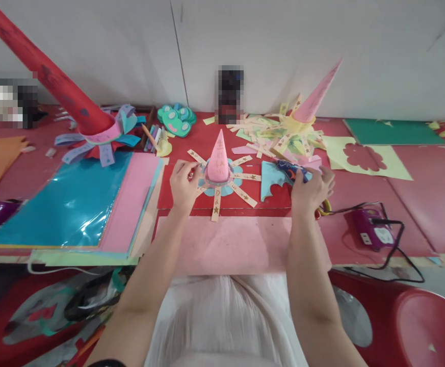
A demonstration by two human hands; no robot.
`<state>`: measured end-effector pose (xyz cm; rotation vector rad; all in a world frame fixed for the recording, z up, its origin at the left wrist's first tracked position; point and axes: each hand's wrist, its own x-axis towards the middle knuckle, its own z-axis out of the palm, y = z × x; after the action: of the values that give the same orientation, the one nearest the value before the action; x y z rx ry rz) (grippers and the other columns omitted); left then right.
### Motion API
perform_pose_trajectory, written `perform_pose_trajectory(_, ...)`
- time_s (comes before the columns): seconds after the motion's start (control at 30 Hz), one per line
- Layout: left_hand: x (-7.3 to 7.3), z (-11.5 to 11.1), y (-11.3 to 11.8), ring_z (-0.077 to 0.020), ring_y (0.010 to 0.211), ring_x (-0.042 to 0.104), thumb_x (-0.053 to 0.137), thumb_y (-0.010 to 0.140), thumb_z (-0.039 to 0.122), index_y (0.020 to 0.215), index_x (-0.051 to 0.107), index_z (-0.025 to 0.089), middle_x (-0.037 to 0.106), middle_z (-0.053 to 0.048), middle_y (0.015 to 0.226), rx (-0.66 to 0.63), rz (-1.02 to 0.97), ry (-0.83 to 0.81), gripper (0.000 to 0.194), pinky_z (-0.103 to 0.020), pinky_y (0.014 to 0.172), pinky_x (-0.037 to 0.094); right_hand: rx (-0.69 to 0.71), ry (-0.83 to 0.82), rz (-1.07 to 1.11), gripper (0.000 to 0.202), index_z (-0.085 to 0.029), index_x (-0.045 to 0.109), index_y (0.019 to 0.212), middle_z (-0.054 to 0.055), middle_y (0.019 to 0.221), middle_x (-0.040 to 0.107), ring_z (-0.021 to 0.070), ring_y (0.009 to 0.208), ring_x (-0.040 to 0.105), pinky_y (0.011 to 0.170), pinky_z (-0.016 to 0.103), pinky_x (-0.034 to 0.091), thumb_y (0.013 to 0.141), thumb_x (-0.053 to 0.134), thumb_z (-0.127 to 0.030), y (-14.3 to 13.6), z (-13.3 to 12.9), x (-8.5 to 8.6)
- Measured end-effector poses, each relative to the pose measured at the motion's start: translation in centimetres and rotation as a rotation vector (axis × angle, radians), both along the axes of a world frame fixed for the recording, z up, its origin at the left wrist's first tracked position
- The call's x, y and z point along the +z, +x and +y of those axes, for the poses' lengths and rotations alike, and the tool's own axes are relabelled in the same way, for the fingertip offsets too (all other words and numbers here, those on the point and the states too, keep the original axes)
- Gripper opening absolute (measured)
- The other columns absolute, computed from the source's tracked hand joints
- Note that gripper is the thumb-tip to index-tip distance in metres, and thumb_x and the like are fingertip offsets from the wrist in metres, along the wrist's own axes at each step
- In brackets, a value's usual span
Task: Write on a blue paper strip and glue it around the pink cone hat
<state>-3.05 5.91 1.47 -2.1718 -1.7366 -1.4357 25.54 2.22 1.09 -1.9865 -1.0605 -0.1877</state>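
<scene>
A pink paper cone [218, 159] with writing stands upright on a light-blue scalloped paper base [225, 191]. Lettered, starred paper strips [244, 194] fan out from its foot. My left hand [184, 184] is close against the left side of this base, thumb and fingers curled together; whatever lies between the fingertips is hidden. My right hand [312, 187] is over a dark-blue patterned object [291, 171] whose kind I cannot make out. Its thumb is at the object's edge and the other fingers are spread apart. Left of that object is a cut light-blue paper piece [271, 179].
Paper scraps [260, 127] surround a second pink cone [317, 99] at the back. A tall red cone [59, 81] leans at left near blue sheets [65, 204]. Yellow-handled scissors [324, 208] and a corded purple power strip [375, 229] lie right. A pink sheet [233, 247] lies in front.
</scene>
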Motion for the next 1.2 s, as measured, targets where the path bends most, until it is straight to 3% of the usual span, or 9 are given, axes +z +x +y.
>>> perform_pose_trajectory(0.07, 0.0, -0.1, 0.1, -0.0105, 0.063, 0.052, 0.05, 0.087, 0.027, 0.083, 0.062, 0.021, 0.056, -0.001, 0.075, -0.023, 0.031, -0.029, 0.013, -0.023, 0.061, 0.045, 0.105, 0.124, -0.048, 0.02, -0.017, 0.065, 0.085, 0.016, 0.097, 0.056, 0.0298, 0.093, 0.05, 0.085, 0.051, 0.037, 0.084, 0.051, -0.031, -2.0, 0.5, 0.9)
perform_pose_trajectory(0.13, 0.1, -0.1, 0.1, -0.0113, 0.063, 0.052, 0.05, 0.087, 0.028, 0.08, 0.063, 0.02, 0.056, -0.001, 0.074, -0.043, 0.071, -0.056, 0.016, -0.024, 0.061, 0.044, 0.252, 0.133, -0.054, 0.019, -0.019, 0.065, 0.082, 0.008, 0.083, 0.058, 0.0204, 0.08, 0.053, 0.076, 0.038, 0.045, 0.085, 0.051, -0.031, -4.1, 1.4, 1.6)
perform_pose_trajectory(0.23, 0.1, -0.2, -0.1, -0.0133, 0.065, 0.053, 0.048, 0.088, 0.029, 0.077, 0.064, 0.019, 0.057, -0.002, 0.072, -0.079, 0.149, -0.091, 0.021, -0.026, 0.063, 0.043, 0.756, 0.089, -0.044, 0.018, -0.02, 0.066, 0.081, 0.002, 0.075, 0.056, 0.0137, 0.068, 0.052, 0.068, 0.03, 0.046, 0.086, 0.051, -0.03, -7.0, 2.7, 1.8)
perform_pose_trajectory(0.33, 0.2, -0.3, -0.2, -0.0156, 0.07, 0.055, 0.05, 0.087, 0.031, 0.078, 0.065, 0.019, 0.057, -0.002, 0.071, -0.156, 0.248, -0.133, 0.02, -0.028, 0.065, 0.043, 0.945, 0.071, -0.087, 0.018, -0.021, 0.067, 0.084, 0.002, 0.075, 0.055, 0.0134, 0.07, 0.051, 0.069, 0.029, 0.045, 0.085, 0.053, -0.033, -8.3, 3.0, 0.8)
perform_pose_trajectory(0.6, -0.2, -0.1, 0.0, -0.018, 0.072, 0.058, 0.055, 0.085, 0.027, 0.081, 0.066, 0.021, 0.06, -0.003, 0.075, -0.339, 0.402, -0.242, 0.013, -0.03, 0.064, 0.043, 0.953, -0.04, -0.177, 0.023, -0.022, 0.069, 0.09, 0.003, 0.075, 0.052, 0.0166, 0.075, 0.051, 0.071, 0.03, 0.044, 0.082, 0.057, -0.04, -7.4, 2.9, -1.8)
perform_pose_trajectory(1.2, -0.8, 0.1, 0.4, -0.0169, 0.073, 0.059, 0.052, 0.086, 0.026, 0.08, 0.065, 0.021, 0.062, -0.003, 0.077, -0.357, 0.394, -0.309, 0.015, -0.029, 0.063, 0.044, 0.965, -0.131, -0.288, 0.013, -0.022, 0.066, 0.087, 0.005, 0.081, 0.051, 0.0191, 0.079, 0.049, 0.075, 0.033, 0.043, 0.083, 0.056, -0.029, -8.0, 3.3, -2.1)
